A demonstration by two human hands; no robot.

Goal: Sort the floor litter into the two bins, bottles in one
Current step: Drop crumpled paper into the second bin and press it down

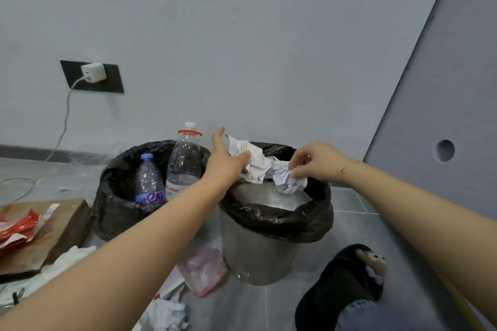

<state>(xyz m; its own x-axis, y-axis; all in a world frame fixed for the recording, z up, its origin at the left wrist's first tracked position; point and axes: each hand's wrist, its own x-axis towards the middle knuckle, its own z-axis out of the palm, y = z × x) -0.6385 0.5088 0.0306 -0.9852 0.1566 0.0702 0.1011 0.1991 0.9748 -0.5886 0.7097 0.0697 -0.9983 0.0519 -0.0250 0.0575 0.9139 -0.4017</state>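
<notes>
Both hands reach over the right bin (274, 247). The left hand (228, 161) has its thumb lifted and its fingers laid against a crumpled sheet (248, 162); the fingertips are hidden behind the paper, so whether they clasp it cannot be told. The right hand (316, 160) pinches a paper ball (289, 181) between curled fingers and thumb, above the bin's mouth. The sheet sticks up and to the left, its long edge tilted toward the wall (242, 35); the ball has no clear axis.

The right bin is grey with a black liner folded over its rim. The left bin (115, 209), just beside it, is wrapped in a black bag and holds two clear bottles standing upright, necks up: a short bottle (149, 183) with a blue cap and a tall bottle (184, 164) with a white cap and red ring.

On the grey tiled floor (242, 309) lie a cardboard sheet (61, 226) with red wrappers (18, 228) on it, a pinkish bag (201, 269) and white paper scraps (166, 314). A charger (91, 72) sits in a wall socket, its cable trailing down. A dark slipper (347, 277) shows at lower right.
</notes>
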